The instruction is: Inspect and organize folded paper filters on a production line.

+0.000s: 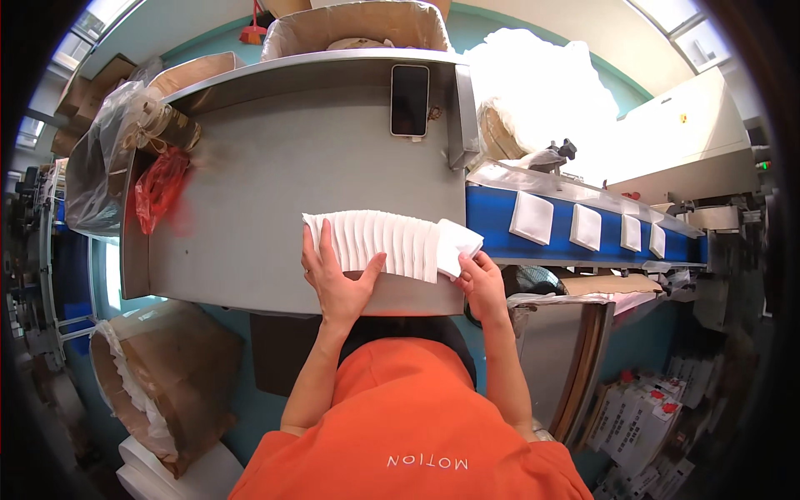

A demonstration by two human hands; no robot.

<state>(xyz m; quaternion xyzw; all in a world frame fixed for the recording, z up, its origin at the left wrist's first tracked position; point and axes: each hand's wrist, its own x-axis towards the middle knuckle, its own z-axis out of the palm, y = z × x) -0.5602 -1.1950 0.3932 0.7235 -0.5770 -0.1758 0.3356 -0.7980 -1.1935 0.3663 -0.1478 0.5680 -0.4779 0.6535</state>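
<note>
Nearby, orange shirt (400, 417): a person faces the metal tabletop (275, 150), both bare forearms reaching over its near edge.
Left hand (343, 287): fingers and thumb spread wide, the fingers at the left end of a white row, the thumb set apart along its near side; how firmly they press, one cannot tell.
Right hand (486, 283): thumb and fingertips pinch narrowly, holding a folded pad (454, 242) by its right side.
White row (387, 237): many thin pads stand side by side in a gently bowed line between the hands, toward the tabletop's near right corner.
Folded pad: tilted at the row's right end, it reaches across the tabletop's right edge.
Brown container (183, 367): lined in white, it lies tipped below the tabletop's near left corner.
White cartons (642, 421): a stack sits low at far right, partly in shadow.
Blue belt (561, 227): running off from the tabletop's right edge, it carries four white pads (531, 218), spaced apart in single file.
Red plastic bag (161, 187): crumpled, it hangs at the tabletop's left edge.
Phone (410, 100): dark screen up, it lies near the far right corner.
Lined box (400, 21): open-topped, it stands beyond the far edge.
Red broom (253, 33): it rests farther back, left of the box.
</note>
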